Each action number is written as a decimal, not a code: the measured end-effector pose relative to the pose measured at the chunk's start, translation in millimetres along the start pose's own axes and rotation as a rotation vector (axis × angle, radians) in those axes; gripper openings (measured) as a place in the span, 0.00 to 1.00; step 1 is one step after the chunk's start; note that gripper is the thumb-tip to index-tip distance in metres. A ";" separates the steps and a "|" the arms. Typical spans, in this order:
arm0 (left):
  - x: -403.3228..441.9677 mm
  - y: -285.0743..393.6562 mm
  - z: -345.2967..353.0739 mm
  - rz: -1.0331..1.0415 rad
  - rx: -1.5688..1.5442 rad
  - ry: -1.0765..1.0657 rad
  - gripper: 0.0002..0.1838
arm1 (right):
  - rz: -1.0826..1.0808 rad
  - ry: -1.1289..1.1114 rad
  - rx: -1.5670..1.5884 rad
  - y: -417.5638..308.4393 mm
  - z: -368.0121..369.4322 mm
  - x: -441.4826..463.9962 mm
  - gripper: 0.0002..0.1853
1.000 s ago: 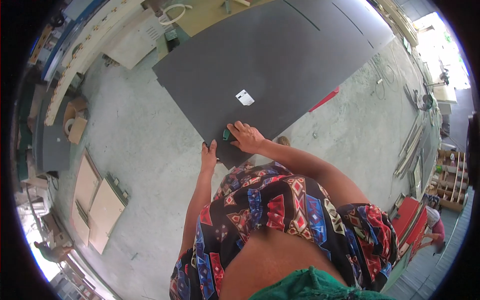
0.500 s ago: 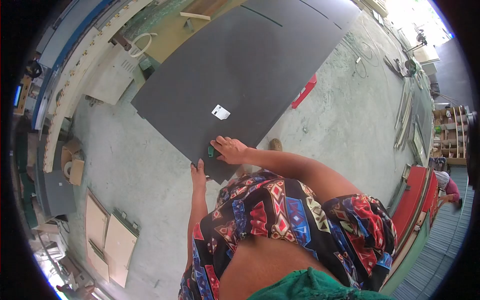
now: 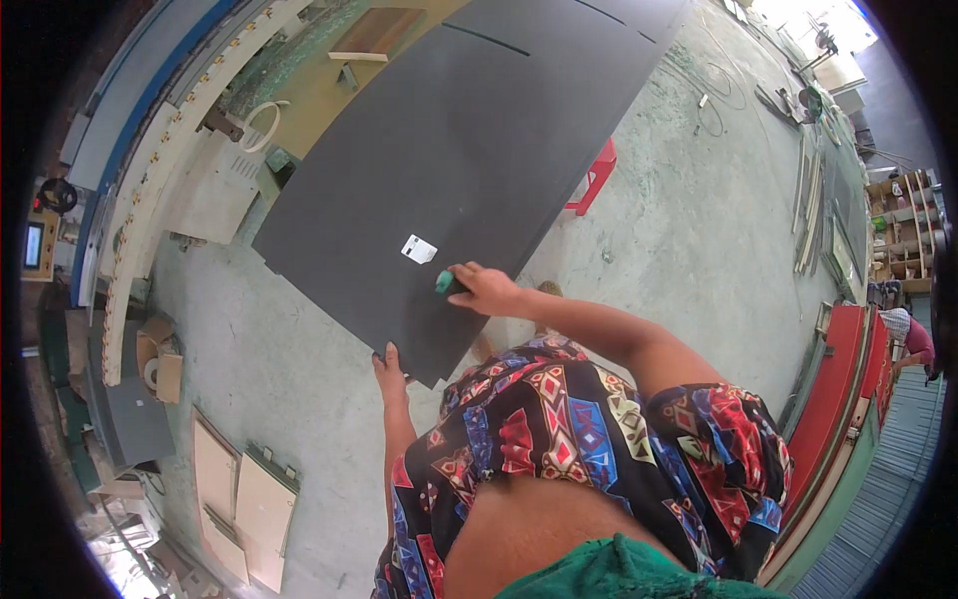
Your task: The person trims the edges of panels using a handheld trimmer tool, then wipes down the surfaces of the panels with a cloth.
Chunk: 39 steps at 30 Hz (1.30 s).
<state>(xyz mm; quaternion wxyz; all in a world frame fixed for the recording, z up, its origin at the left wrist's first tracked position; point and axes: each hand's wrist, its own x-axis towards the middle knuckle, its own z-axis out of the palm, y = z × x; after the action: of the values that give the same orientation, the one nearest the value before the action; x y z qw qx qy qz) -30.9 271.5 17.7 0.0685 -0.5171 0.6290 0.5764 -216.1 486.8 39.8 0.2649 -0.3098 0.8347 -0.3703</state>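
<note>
A large dark grey panel (image 3: 429, 170) stretches away in front of me, with a white label (image 3: 419, 249) on its surface. My right hand (image 3: 486, 291) is closed around a small green object (image 3: 444, 282) with a dark part, just below the label. Its exact kind is unclear, and the fingers cover part of it. At the panel's near left edge, my left hand (image 3: 392, 374) grips the border, thumb on top and the other fingers mostly hidden. Dark slots (image 3: 486, 40) show near the panel's far end.
Under the panel's right side stands a red stool (image 3: 596, 178). Light boards (image 3: 261, 514) lie on the floor at lower left, near a cardboard box (image 3: 160, 364). A long machine (image 3: 150, 190) runs along the left. Another person (image 3: 910, 339) bends at far right, beside red panels (image 3: 826, 389).
My right hand has moved right and away from my left hand, carrying the green object closer to the label's lower right. The left hand stays on the edge. The whole view has shifted slightly.
</note>
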 end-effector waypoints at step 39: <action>81.7 96.9 22.3 0.305 1.130 0.133 0.52 | 0.793 -0.250 0.631 77.7 -59.2 -194.4 0.24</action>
<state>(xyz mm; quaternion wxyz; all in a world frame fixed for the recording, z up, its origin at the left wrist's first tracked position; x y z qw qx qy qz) -150.2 223.3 18.0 0.2103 -0.3393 0.9088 0.1214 -151.0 693.8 55.1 0.5629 0.0834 0.6977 -0.4353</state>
